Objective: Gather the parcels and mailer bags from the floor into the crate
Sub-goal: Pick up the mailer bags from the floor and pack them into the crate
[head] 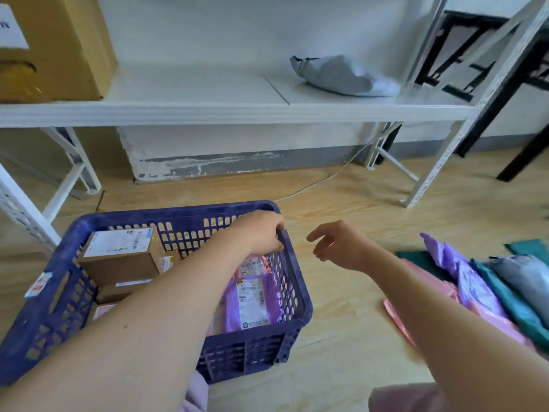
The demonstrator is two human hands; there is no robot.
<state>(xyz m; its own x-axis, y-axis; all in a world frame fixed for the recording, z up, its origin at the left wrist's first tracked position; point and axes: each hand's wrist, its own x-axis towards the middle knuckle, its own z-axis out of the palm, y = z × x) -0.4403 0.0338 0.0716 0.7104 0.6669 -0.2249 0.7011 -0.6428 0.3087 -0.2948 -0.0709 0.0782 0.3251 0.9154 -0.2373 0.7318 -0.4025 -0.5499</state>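
At seven o'clock, crate (178,214) part-filled with boxes (118,257); left hand (261,233) curled over its right rim, seemingly gripping. Empty right hand (341,246), fingers loosely bent, nearer the mailer bags (490,292) heaped at four o'clock, lengthwise toward eleven.

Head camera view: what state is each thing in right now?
crate, upright on the floor, partly filled.
cardboard parcels, stacked inside the crate.
purple mailer bag, lying inside the crate.
left hand, grips the crate's rim.
right hand, loosely curled, holding nothing.
mailer bag pile, on the floor, uncollected.
grey bag, lying on the shelf.
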